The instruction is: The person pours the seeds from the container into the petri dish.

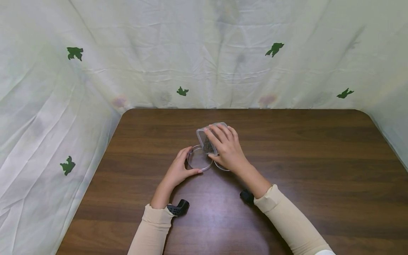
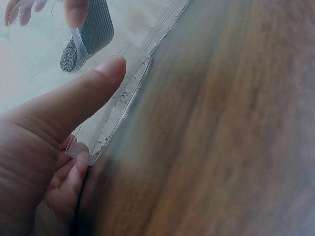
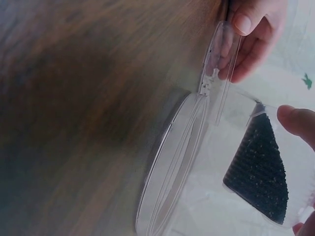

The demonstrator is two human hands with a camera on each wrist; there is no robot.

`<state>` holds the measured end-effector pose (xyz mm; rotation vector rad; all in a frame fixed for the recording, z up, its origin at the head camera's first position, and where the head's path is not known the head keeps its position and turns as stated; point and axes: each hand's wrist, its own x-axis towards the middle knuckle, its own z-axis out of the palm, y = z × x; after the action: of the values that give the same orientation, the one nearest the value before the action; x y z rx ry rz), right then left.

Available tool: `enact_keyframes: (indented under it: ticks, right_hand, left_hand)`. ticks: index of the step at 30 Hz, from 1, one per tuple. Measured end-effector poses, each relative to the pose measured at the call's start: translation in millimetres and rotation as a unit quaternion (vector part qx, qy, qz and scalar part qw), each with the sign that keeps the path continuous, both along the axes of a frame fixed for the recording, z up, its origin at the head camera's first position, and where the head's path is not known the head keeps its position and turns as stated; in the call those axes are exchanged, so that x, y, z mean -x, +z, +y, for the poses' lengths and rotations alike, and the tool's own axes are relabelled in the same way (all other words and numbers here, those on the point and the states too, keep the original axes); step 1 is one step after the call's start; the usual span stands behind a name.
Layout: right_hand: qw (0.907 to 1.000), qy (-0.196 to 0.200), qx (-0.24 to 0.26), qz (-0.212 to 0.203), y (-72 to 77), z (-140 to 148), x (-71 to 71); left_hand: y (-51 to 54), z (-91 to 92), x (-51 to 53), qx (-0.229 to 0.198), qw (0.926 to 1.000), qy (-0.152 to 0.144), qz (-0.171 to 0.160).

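Note:
My left hand grips a clear round petri dish on the table, thumb at its near side and fingers round its far side. My right hand holds a clear plastic container with ridged walls, tilted so its low corner is above the dish. Dark fine grains lie heaped against that low side. In the left wrist view, a few dark specks are on the dish floor. Under my right hand stands a second clear round dish or lid, partly hidden in the head view.
The brown wooden table extends widely on both sides. A pale curtain with green bird shapes hangs behind it and along the sides. A black wrist camera sits on my left wrist, another on my right.

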<state>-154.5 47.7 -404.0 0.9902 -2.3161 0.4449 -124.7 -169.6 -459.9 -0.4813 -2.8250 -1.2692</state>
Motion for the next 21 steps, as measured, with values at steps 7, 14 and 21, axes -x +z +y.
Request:
enact_keyframes:
  ticks: [7,14,21]
  right_hand:
    - [1.0000,-0.001,0.002,-0.001,0.1,0.0,0.2]
    - [1.0000,-0.002,-0.003,-0.005,0.3,0.2,-0.1]
    - [1.0000,-0.003,-0.002,-0.009,-1.7,0.7,0.5]
  left_hand:
    - [-1.2,0.1,0.4,-0.007,0.9999,-0.003,0.008]
    - [-1.3,-0.1,0.3,-0.006,1.0000,0.001,0.001]
    - [-1.4,0.0,0.3,-0.007,1.0000,0.001,0.001]
